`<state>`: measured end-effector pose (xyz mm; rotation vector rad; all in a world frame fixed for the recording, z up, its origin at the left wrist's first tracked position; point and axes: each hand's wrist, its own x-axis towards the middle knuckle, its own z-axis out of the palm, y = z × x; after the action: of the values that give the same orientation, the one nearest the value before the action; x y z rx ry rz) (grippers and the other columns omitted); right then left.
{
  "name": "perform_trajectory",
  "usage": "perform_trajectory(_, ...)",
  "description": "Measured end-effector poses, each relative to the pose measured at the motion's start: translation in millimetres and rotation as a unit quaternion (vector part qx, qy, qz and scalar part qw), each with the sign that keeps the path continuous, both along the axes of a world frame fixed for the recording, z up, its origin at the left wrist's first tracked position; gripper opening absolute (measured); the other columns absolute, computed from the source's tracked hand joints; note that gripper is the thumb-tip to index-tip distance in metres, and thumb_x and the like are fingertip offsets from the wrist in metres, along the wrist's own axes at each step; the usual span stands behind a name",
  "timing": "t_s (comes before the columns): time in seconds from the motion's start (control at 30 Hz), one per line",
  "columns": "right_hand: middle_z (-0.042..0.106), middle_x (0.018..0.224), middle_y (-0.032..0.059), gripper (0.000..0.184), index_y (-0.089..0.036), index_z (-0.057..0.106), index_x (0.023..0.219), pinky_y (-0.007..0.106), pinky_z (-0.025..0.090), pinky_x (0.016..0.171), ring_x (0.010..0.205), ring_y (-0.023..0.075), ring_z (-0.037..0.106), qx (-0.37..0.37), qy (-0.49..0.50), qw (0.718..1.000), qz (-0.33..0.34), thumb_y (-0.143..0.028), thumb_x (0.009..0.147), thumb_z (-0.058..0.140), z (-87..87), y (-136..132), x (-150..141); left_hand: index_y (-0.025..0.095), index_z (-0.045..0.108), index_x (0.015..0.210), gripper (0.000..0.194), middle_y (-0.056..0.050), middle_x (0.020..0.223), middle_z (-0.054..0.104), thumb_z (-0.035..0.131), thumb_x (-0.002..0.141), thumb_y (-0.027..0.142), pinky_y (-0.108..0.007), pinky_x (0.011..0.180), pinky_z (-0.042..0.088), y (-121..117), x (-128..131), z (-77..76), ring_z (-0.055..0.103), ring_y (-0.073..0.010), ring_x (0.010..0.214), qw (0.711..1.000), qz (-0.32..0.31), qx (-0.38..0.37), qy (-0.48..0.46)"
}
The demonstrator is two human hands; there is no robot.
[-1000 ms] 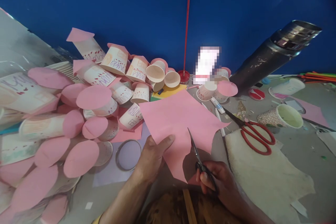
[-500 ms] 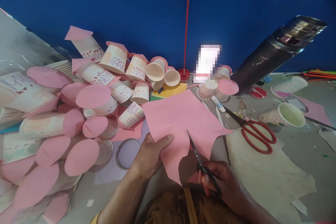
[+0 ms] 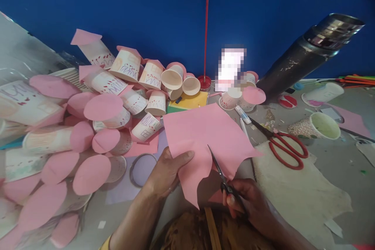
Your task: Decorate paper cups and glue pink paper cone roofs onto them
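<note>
A large sheet of pink paper (image 3: 202, 129) is in front of me, its near edge cut into curves and points. My left hand (image 3: 168, 172) grips its lower left side, thumb on top and fingers hidden beneath. My right hand (image 3: 246, 199) is closed round the handles of small black scissors (image 3: 218, 166). Their blades point up and left into the sheet, by a curved cut edge, and look nearly closed. Left of the hands lie several decorated paper cups (image 3: 146, 127) with pink paper tops. A tape ring (image 3: 142, 170) lies on lilac paper beside my left hand.
Red-handled scissors (image 3: 288, 150) lie at the right, near a beige cloth (image 3: 295, 191). A dark flask (image 3: 304, 56) leans at the back right. A red stick on a round base (image 3: 206, 35), a lit blurred phone-like screen (image 3: 231, 68) and a glue tube (image 3: 242, 114) stand or lie behind the sheet.
The pink sheet has tilted and shifted slightly, its top left corner moving right and its far edge lower. Both hands keep their holds, and the scissors stay at nearly the same spot.
</note>
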<state>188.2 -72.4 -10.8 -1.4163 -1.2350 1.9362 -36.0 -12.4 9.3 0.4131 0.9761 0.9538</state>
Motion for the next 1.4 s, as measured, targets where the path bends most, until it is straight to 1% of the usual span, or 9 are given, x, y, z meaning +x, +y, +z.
perform_trajectory(0.23,0.056,0.051,0.0006,0.056,-0.017,0.060,0.061,0.025,0.034,0.049,0.049,0.0109,0.045,-0.057,-0.025,0.998,0.007,-0.071,0.068,0.074,4.5,3,6,0.012,0.079,0.109,0.035,-0.013,0.100,0.081,0.084,0.077,0.022,-0.036,0.080,0.064,-1,-5,-6.0,0.077,-0.0276,0.087,1.000,-0.022,0.004,-0.014)
perform_trajectory(0.43,0.055,0.048,-0.0001,0.051,-0.018,0.058,0.056,0.024,0.031,0.048,0.048,0.0098,0.042,-0.039,-0.021,0.999,0.010,-0.065,0.070,0.074,1.0,4,10,0.013,0.080,0.097,0.025,-0.012,0.095,0.081,0.086,0.074,0.020,-0.035,0.078,0.064,0,-5,-6.7,0.078,-0.0266,0.084,1.000,-0.016,0.004,-0.021)
perform_trajectory(0.5,0.054,0.047,-0.0002,0.052,-0.018,0.058,0.055,0.024,0.031,0.048,0.048,0.0097,0.041,-0.033,-0.010,0.999,0.007,-0.065,0.070,0.073,-1.1,3,10,0.012,0.080,0.100,0.027,-0.012,0.096,0.081,0.086,0.075,0.021,-0.035,0.078,0.064,0,-6,-6.4,0.077,-0.0263,0.083,1.000,-0.021,0.002,-0.016)
perform_trajectory(0.6,0.053,0.047,-0.0008,0.050,-0.018,0.061,0.059,0.024,0.032,0.049,0.047,0.0099,0.041,-0.054,-0.001,0.999,0.003,-0.065,0.068,0.074,-2.0,2,10,0.012,0.079,0.105,0.032,-0.013,0.098,0.081,0.085,0.075,0.022,-0.034,0.079,0.063,0,-7,-6.5,0.077,-0.0256,0.084,1.000,-0.029,0.002,-0.007)
perform_trajectory(0.73,0.056,0.049,-0.0003,0.047,-0.017,0.064,0.063,0.024,0.033,0.049,0.048,0.0103,0.043,-0.069,-0.004,0.998,0.010,-0.063,0.067,0.076,1.0,4,10,0.013,0.080,0.101,0.028,-0.011,0.097,0.081,0.086,0.075,0.021,-0.035,0.082,0.063,-1,-7,-6.9,0.077,-0.0250,0.085,0.999,-0.037,0.007,-0.010)
perform_trajectory(0.83,0.057,0.049,0.0002,0.047,-0.017,0.064,0.063,0.024,0.033,0.049,0.047,0.0101,0.043,-0.072,0.001,0.997,0.017,-0.063,0.067,0.077,1.8,5,11,0.014,0.080,0.101,0.028,-0.011,0.098,0.081,0.086,0.075,0.021,-0.033,0.079,0.062,-1,-7,-6.6,0.077,-0.0250,0.086,0.999,-0.040,0.012,-0.009)
perform_trajectory(0.97,0.057,0.049,0.0003,0.046,-0.018,0.063,0.061,0.024,0.032,0.048,0.047,0.0099,0.042,-0.061,0.006,0.998,0.013,-0.061,0.069,0.077,-2.6,4,12,0.015,0.080,0.103,0.030,-0.011,0.099,0.081,0.086,0.074,0.021,-0.029,0.075,0.061,-1,-7,-7.1,0.077,-0.0246,0.086,0.999,-0.040,0.017,-0.007)
perform_trajectory(1.17,0.056,0.048,0.0003,0.043,-0.017,0.062,0.060,0.023,0.030,0.046,0.047,0.0104,0.043,-0.052,0.005,0.999,0.014,-0.056,0.071,0.076,-10.1,1,17,0.014,0.080,0.101,0.030,-0.012,0.098,0.081,0.086,0.073,0.022,-0.031,0.075,0.060,-1,-8,-8.1,0.077,-0.0258,0.086,0.999,-0.046,0.014,-0.004)
perform_trajectory(1.4,0.056,0.049,-0.0008,0.045,-0.017,0.064,0.061,0.023,0.032,0.047,0.047,0.0093,0.043,-0.062,-0.004,0.998,0.028,-0.059,0.070,0.076,-0.8,3,20,0.014,0.081,0.097,0.025,-0.011,0.095,0.081,0.086,0.073,0.022,-0.032,0.076,0.060,-1,-8,-6.0,0.076,-0.0241,0.082,0.998,-0.062,0.020,-0.003)
